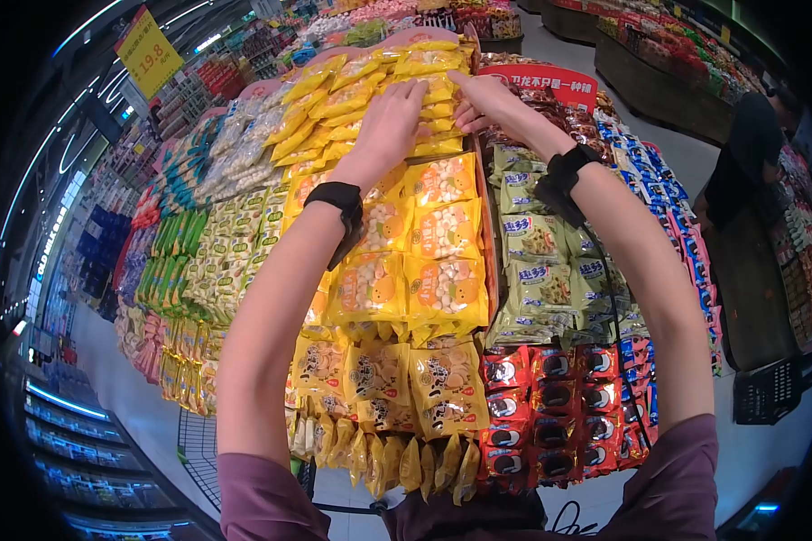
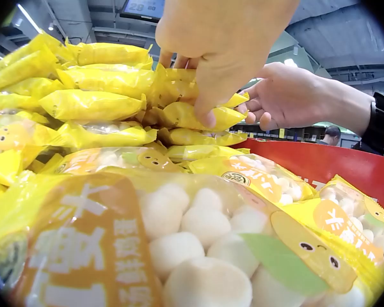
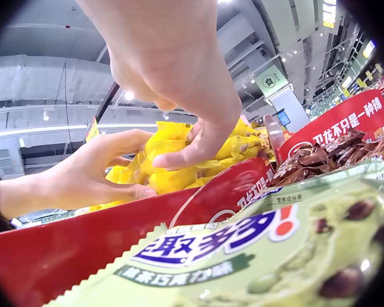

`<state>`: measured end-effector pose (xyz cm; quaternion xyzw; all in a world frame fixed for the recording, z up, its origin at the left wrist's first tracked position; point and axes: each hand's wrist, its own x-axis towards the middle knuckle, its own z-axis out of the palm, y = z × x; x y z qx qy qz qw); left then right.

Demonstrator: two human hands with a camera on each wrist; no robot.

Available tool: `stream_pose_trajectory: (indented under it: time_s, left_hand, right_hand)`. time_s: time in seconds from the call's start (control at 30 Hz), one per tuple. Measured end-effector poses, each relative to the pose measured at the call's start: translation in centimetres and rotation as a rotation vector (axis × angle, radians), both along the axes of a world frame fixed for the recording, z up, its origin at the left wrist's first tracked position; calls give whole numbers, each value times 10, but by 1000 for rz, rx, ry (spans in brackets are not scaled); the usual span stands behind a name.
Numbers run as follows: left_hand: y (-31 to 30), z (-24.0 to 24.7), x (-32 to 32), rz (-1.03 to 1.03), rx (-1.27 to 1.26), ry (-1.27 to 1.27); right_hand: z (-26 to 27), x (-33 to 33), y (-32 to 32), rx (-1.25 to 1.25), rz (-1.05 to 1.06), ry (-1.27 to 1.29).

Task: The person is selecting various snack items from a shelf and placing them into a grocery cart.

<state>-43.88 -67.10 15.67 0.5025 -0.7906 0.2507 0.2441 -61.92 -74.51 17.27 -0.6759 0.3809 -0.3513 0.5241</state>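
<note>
On top of a piled display, both hands are at a stack of yellow snack bags (image 1: 343, 95). My left hand (image 1: 392, 122) holds bags at the stack's front edge; in the left wrist view its thumb (image 2: 207, 115) lies on the front and the other fingers reach over the top. From the other side, my right hand (image 1: 492, 104) grips the right end of the stack, its bent fingers (image 3: 173, 160) against the yellow plastic. Below the hands lie flat yellow bags (image 1: 445, 230) with round pale sweets showing through a clear window.
Green snack bags (image 1: 537, 239) lie right of a red divider (image 3: 83, 249). Small red packs (image 1: 555, 415) and golden bags (image 1: 447, 388) fill the front. Behind stands a red sign (image 1: 550, 86). A person in dark clothes (image 1: 744, 153) is at the right, above a black basket (image 1: 771, 392).
</note>
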Motion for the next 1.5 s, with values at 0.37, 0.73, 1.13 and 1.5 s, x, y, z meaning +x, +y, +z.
stream_pose_trajectory:
  time_s: [0.37, 0.73, 1.13, 1.5]
  left_hand:
    - [-3, 3, 3, -41, 47, 26]
    - [-5, 5, 14, -96, 106, 111]
    - [-1, -3, 19, -75, 37, 17]
    - [25, 5, 3, 28, -41, -84]
  right_hand:
    - [-12, 2, -13, -1264, -220, 356]
    - [-3, -5, -4, -1147, 181, 616]
    - [-20, -5, -13, -1323, 171, 551]
    - [-5, -11, 5, -1276, 86, 629]
